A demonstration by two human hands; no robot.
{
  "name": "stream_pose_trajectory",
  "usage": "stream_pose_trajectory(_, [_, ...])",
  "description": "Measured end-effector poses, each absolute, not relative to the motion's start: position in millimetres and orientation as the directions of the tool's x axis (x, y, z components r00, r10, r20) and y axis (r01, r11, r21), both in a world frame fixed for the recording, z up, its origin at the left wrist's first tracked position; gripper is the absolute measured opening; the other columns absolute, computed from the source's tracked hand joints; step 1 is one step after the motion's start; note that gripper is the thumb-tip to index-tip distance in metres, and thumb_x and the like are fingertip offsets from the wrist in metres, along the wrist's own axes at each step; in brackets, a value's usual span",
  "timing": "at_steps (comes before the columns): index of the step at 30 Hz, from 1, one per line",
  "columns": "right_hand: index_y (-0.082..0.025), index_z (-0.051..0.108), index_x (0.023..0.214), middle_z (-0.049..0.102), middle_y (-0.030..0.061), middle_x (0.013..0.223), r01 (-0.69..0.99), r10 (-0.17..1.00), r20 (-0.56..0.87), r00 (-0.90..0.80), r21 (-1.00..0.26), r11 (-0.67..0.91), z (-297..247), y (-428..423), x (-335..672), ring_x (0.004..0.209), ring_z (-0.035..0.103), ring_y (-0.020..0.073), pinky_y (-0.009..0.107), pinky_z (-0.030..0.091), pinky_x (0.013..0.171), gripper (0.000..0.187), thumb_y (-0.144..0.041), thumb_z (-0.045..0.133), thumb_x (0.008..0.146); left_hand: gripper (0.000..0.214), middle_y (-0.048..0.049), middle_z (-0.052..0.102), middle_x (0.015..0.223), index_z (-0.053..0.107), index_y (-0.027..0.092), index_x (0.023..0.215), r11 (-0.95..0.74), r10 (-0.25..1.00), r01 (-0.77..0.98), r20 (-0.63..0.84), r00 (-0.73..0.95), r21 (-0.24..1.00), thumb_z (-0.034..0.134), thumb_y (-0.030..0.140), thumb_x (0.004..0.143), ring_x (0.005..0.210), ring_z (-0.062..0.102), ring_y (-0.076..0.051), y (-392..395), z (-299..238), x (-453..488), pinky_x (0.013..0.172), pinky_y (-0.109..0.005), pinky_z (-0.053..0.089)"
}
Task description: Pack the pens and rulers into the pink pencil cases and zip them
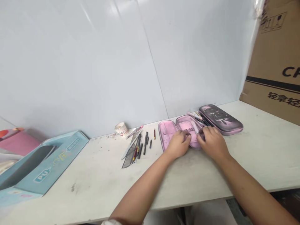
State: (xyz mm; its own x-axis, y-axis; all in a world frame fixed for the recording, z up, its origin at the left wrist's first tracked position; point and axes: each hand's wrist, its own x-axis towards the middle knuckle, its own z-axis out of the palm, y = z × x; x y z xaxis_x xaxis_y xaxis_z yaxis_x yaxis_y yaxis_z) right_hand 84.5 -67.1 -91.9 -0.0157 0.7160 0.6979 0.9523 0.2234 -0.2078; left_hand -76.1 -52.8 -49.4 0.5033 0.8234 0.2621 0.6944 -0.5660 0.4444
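Observation:
An open pink zip pencil case (167, 133) lies on the white table (93, 175), its dark purple-and-pink cover (220, 119) spread towards the back right. My left hand (178, 144) and my right hand (212, 143) meet over its middle, fingers curled on the pink fabric. Their fingers hide part of the inside. Several dark pens and pencils (142, 145) and a clear triangular ruler (130, 153) lie on the table to the left of the case. More pens (201, 120) sit between the case's halves at the back.
A small paper cup (121, 128) stands by the wall, left of the pens. A light blue printed box (39, 165) sits at the table's left end, with pink items beyond it. A large cardboard carton (274, 62) stands at back right. A white wall runs behind.

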Motion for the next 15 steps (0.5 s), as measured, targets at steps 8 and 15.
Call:
stream_pose_trajectory(8, [-0.015,0.055,0.090,0.056,0.0123,0.087,0.915,0.678,0.719,-0.152,-0.158,0.372,-88.4,-70.8,71.0,0.088,0.048,0.0266,0.038,0.037,0.077,0.021,-0.027,0.042,0.082,0.027,-0.0119,0.055,0.102,0.054,0.016,0.097,-0.256,0.922,0.967,0.303,0.242,0.008,0.037,0.034,0.086,0.098,0.051,-0.024,-81.0,-35.8,-211.7,0.086,-0.038,0.038])
stream_pose_trajectory(15, [-0.015,0.057,0.092,0.055,0.0120,0.090,0.835,0.651,0.696,-0.303,-0.135,0.533,-60.6,-75.0,9.9,0.091,0.047,0.0262,0.039,0.038,0.081,0.021,-0.023,0.041,0.082,0.032,-0.0153,0.056,0.100,0.057,0.013,0.095,-0.159,0.948,0.962,0.238,0.211,-0.221,0.039,0.037,0.083,0.098,0.048,-0.028,-109.8,-52.2,-254.9,0.086,-0.041,0.034])
